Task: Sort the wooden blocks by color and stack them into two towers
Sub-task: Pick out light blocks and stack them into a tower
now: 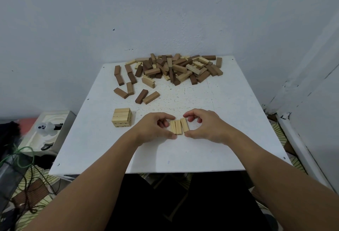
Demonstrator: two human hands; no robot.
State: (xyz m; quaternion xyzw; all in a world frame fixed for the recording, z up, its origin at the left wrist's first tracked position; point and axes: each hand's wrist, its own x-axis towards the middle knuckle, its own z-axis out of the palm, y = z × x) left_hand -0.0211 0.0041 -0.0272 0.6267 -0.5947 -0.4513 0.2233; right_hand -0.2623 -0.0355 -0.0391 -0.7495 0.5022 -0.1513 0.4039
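Three light wooden blocks point(178, 126) lie side by side near the middle of the white table point(229, 120). My left hand point(156, 129) pinches them from the left and my right hand point(203, 126) from the right, fingers curled round their ends. To the left stands a short tower of light blocks point(122, 119), a few layers high. A big mixed pile of dark and light blocks point(176, 68) lies at the table's far edge. Several loose dark blocks point(126, 82) lie scattered at the far left.
The table stands against a pale wall, with a corner at the right. A grey box with a white toy point(45, 128) and green cables point(23, 157) lie on the floor to the left. A dark block and a tan block point(146, 96) lie in front of the pile.
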